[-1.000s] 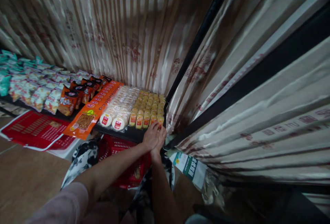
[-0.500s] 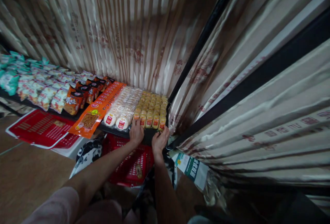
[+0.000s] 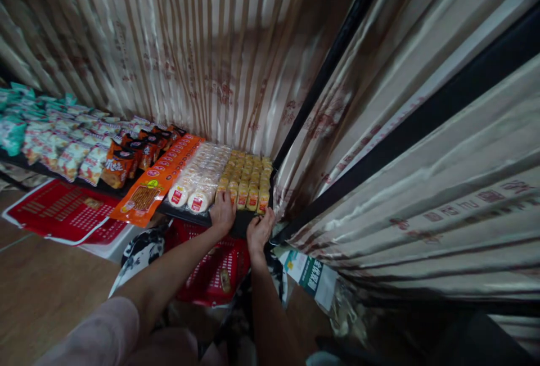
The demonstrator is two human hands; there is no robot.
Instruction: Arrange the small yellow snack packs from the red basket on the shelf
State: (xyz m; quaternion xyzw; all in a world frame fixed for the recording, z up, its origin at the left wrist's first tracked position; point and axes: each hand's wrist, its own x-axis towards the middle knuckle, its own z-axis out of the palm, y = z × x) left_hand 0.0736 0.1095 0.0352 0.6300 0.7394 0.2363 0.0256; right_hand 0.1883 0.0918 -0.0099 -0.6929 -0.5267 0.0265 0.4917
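Note:
Rows of small yellow-wrapped snack packs (image 3: 252, 197) with red labels stand at the right end of a dark shelf (image 3: 242, 225). My left hand (image 3: 223, 214) is at the left end of their front row, fingers stretched out against the packs and partly covering them. At the row's right end, by the shelf corner, my right hand (image 3: 260, 231) has its fingertips up at the last pack, thumb apart. Neither hand visibly lifts a pack. Left of these lie clear-wrapped round white crackers (image 3: 197, 202) with red labels.
Further left are an orange snack bag (image 3: 145, 197), orange-black bags (image 3: 118, 166), white bags (image 3: 90, 163) and green bags (image 3: 12, 132). Red baskets (image 3: 198, 287) sit below the shelf. Black poles (image 3: 312, 99) and pleated curtains (image 3: 211, 45) enclose the back and right. A printed plastic bag (image 3: 314, 276) hangs low right.
The view has shifted slightly, so the shelf appears a little further left. Both hands stay at the two ends of the yellow packs' front row, with hardly any movement.

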